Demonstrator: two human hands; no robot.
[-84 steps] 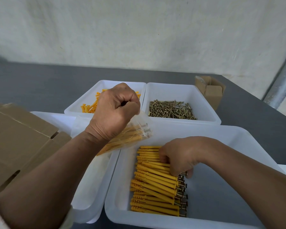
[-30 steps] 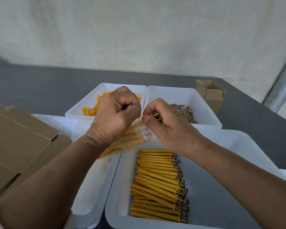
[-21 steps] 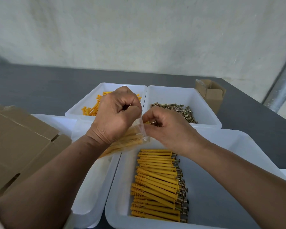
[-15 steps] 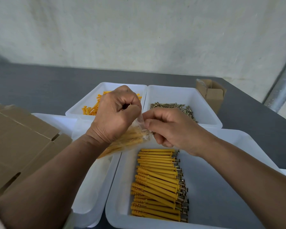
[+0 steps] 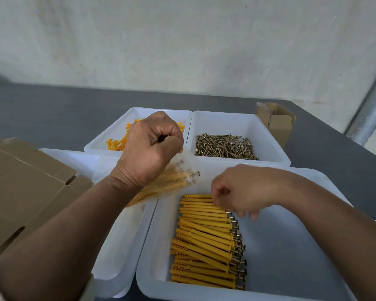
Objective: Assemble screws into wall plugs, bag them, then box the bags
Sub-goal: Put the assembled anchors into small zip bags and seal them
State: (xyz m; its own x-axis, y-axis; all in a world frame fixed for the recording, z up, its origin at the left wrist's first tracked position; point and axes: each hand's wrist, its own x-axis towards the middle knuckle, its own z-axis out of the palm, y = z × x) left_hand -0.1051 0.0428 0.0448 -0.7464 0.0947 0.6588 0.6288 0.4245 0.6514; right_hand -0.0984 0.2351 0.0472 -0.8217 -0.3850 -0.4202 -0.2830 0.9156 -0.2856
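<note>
**Head view: right hand drops back to the tray**

Half a second ago the right hand (image 5: 241,190) was at the mouth of the clear bag (image 5: 174,181). Now it sits lower, right of centre, fingers curled over the assembled plugs (image 5: 204,235) in the near tray (image 5: 313,174); I cannot tell whether it grips one. The left hand (image 5: 150,148), fisted, pinches the bag at frame centre. The bag is probably not yet full.

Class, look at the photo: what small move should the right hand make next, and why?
Probably pinch one of the plugs at the far end of the near tray. The right hand hangs just over them, blurred, and the left hand grips a part-filled bag beside it.
</note>
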